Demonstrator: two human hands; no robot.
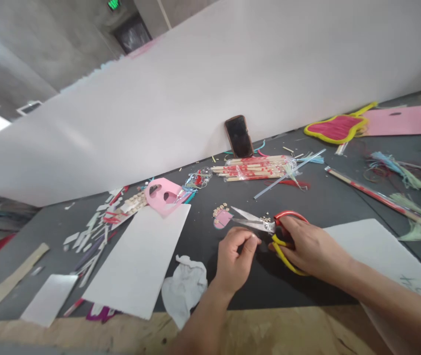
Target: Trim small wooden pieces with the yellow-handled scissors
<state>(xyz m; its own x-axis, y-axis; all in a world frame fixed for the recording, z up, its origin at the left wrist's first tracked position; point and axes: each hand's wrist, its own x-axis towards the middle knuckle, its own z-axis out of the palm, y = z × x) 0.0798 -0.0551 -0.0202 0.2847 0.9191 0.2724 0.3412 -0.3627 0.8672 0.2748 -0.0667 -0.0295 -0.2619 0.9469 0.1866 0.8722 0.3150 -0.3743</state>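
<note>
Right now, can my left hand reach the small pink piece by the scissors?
Probably yes: the left hand sits just short of the pink piece, bare mat between; the scissors lie beside it, not across.

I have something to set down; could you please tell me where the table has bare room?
Bare dark table lies between the stick bundle, scissors and right white sheet. Crowded: the scraps left of the pink cutout.

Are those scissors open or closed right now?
Open: the scissors show two blades spread in a V; the right hand grips the handles.
</note>
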